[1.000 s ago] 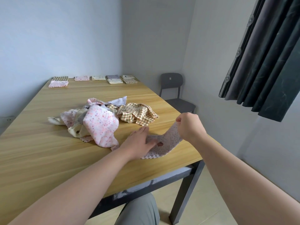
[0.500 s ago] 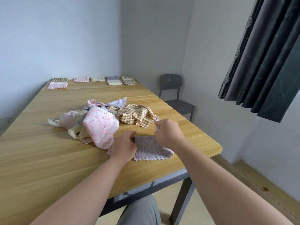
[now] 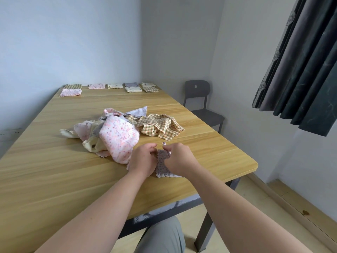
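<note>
- Lap: a knee in grey trousers (image 3: 161, 236) shows below the table's near edge.
- Wooden table (image 3: 54, 172): pale laminate with long grain lines, rounded corner and dark metal legs.
- Lilac dotted cloth (image 3: 162, 162): a small, soft towel with a scalloped hem. It lies flat on the table near the right front corner, between the two hands, with its long axis running near to far.
- Left hand (image 3: 143, 160): the fingers are curled down on the cloth's left edge and appear to grip it.
- Right hand (image 3: 179, 157): the fingertips pinch the cloth's far corner, which is lifted slightly off the table. Judged the lead hand for the next fold, since it holds the free corner.
- Unfolded pile: a pink floral cloth (image 3: 119, 138) and a tan checked cloth (image 3: 161, 127), both crumpled, lie just beyond the hands.
- Folded cloths (image 3: 111, 86): neat rectangles in a row along the far edge.
- Background: a grey plastic chair (image 3: 199, 99) and a dark pleated curtain (image 3: 300, 66).
</note>
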Tool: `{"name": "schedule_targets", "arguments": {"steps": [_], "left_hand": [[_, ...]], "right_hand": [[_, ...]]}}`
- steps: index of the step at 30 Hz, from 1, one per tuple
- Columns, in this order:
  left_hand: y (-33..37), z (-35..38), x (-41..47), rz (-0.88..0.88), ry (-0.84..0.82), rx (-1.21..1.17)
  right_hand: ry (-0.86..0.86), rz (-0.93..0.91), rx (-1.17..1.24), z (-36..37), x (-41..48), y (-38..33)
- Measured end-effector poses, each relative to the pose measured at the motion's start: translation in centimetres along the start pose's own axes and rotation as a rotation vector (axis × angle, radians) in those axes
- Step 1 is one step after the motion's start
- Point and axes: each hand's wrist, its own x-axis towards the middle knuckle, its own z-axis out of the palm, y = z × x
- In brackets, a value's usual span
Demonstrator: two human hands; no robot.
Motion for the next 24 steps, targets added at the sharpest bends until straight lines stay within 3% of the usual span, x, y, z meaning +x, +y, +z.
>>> {"name": "schedule_targets", "arguments": {"steps": [7, 16, 20, 24], "left_hand": [[0.0, -0.2, -0.1, -0.034, -0.007, -0.064], [0.1, -0.2, 0.0, -0.039, -0.013, -0.109], [0.3, -0.4, -0.2, -0.011, 0.031, -0.108], [0.8, -0.6, -0.8, 0.163, 0.012, -0.064]], "right_hand": [[-0.041, -0.033, -0.048, 0.9, 0.5, -0.7], [-0.039, -0.048, 0.064, 1.9, 0.7, -0.4], [0.141, 0.045, 0.201, 1.1, 0.9, 0.0], [0.267, -0.012, -0.069, 0.7, 1.0, 1.7]]}}
